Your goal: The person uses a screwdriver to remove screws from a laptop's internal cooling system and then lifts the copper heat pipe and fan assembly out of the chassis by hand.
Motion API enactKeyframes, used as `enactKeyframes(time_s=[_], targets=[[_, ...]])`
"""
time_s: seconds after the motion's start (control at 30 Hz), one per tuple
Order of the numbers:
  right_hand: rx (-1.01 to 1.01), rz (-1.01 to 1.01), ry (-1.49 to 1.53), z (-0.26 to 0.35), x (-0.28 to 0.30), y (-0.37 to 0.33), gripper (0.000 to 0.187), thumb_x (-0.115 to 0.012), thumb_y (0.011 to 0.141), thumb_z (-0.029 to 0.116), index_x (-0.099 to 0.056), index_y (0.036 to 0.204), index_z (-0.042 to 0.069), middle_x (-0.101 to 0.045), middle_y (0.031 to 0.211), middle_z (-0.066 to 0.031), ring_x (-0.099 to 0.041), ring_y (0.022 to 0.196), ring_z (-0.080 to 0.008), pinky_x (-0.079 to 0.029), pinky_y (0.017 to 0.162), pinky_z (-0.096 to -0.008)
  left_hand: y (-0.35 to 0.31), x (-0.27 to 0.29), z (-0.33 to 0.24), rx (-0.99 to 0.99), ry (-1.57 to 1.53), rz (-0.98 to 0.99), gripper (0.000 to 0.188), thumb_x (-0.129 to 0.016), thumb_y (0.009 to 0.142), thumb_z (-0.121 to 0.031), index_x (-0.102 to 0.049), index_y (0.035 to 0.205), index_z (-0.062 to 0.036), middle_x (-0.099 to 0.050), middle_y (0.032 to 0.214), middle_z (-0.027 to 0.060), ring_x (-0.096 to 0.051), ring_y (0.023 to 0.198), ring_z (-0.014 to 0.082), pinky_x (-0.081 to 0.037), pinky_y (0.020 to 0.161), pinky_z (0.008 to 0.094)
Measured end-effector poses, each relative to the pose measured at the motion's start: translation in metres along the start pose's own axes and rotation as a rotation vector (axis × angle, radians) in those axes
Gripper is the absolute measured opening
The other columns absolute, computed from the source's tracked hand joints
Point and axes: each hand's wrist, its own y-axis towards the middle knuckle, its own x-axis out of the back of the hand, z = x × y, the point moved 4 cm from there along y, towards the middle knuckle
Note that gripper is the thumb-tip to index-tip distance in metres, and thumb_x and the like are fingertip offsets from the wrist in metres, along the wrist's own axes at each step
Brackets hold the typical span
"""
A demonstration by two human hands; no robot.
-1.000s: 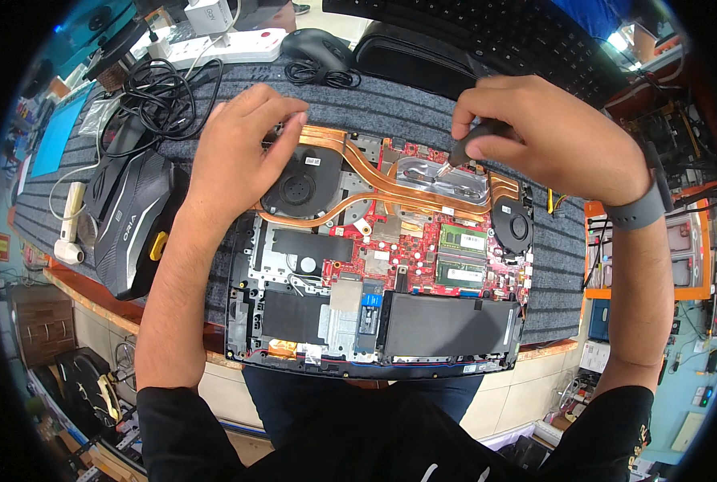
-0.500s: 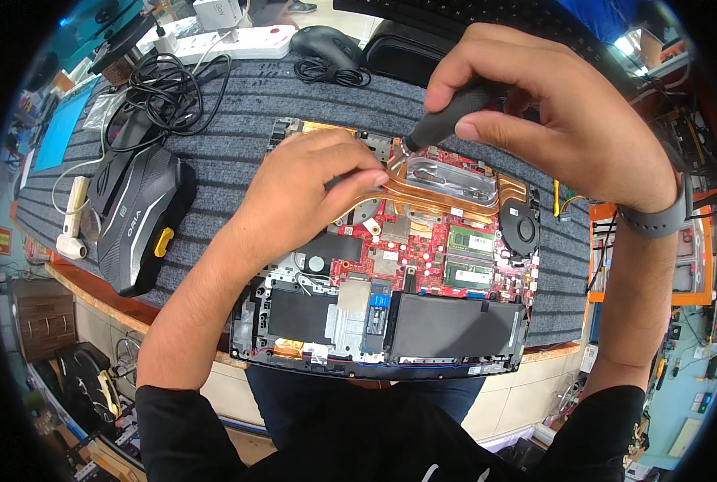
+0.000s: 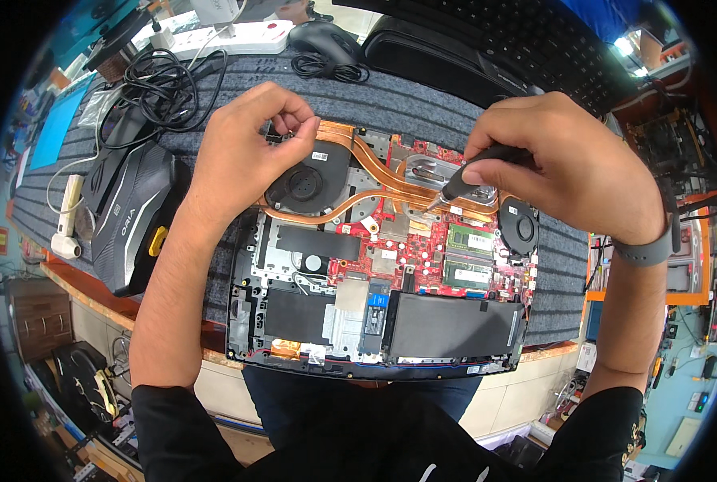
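Note:
An opened laptop (image 3: 350, 321) with a red circuit board (image 3: 390, 261) lies in front of me, its inside facing up. My right hand (image 3: 571, 165) holds a dark-handled screwdriver (image 3: 459, 186), slanting down to the left; its tip is at the copper heat pipes (image 3: 390, 191) near the middle of the board. My left hand (image 3: 250, 153) is above the laptop's far left corner, thumb and fingertips pinched together beside the left fan (image 3: 304, 183). Anything in that pinch is too small to make out. A clear plastic tray (image 3: 424, 167) sits behind the heat pipes, partly covered by the screwdriver.
A grey ribbed mat (image 3: 559, 301) covers the table. On the left are a black and silver box-like device (image 3: 137, 221), a coiled black cable (image 3: 161, 100) and a white power strip (image 3: 238, 38). A mouse (image 3: 324, 42) and a black keyboard (image 3: 527, 48) lie at the back.
My left hand has moved left from the middle of the heat pipes to the far left corner, uncovering the left fan. My right hand has brought the screwdriver nearer and to the right.

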Motion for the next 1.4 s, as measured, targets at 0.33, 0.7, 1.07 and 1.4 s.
enactKeyframes(time_s=[0.33,0.7,1.07,1.4], targets=[[0.015,-0.032,-0.029,0.005,-0.008,0.008,0.020,-0.079,0.094,0.015,-0.071,0.093,-0.004,-0.068,0.080,-0.0158,-0.066,0.070,-0.0318,-0.050,0.061,-0.0403,0.001,0.003,0.004,-0.046,0.032,-0.034,0.010,-0.077,0.088,-0.005,-0.073,0.096,-0.0023,-0.067,0.085,0.0046,-0.064,0.078,0.0150,-0.053,0.073,0.0299],[-0.072,-0.084,-0.181,0.029,-0.009,0.011,0.027,-0.077,0.095,0.020,-0.067,0.080,0.000,-0.061,0.068,-0.0164,-0.062,0.065,-0.0383,-0.049,0.060,-0.0450,0.003,0.006,0.021,0.001,0.114,-0.075,0.011,-0.079,0.091,-0.012,-0.076,0.100,-0.0057,-0.069,0.086,0.0050,-0.068,0.079,0.0175,-0.055,0.073,0.0334],[0.019,0.040,0.009,0.037,-0.011,0.020,0.012,-0.075,0.090,0.012,-0.067,0.096,0.005,-0.064,0.099,-0.0102,-0.067,0.090,-0.0331,-0.051,0.076,-0.0445,0.007,0.040,0.058,0.107,0.468,-0.129,0.015,-0.080,0.091,-0.016,-0.079,0.103,-0.0060,-0.074,0.091,0.0099,-0.071,0.080,0.0234,-0.056,0.074,0.0344],[-0.220,0.159,-0.112,0.035,-0.003,0.018,0.014,-0.072,0.097,0.015,-0.065,0.107,0.006,-0.066,0.105,-0.0113,-0.068,0.081,-0.0344,-0.051,0.070,-0.0442,0.011,0.013,0.081,0.210,0.603,-0.033,0.016,-0.074,0.095,-0.023,-0.079,0.101,-0.0084,-0.074,0.096,0.0103,-0.073,0.090,0.0338,-0.057,0.079,0.0452]])
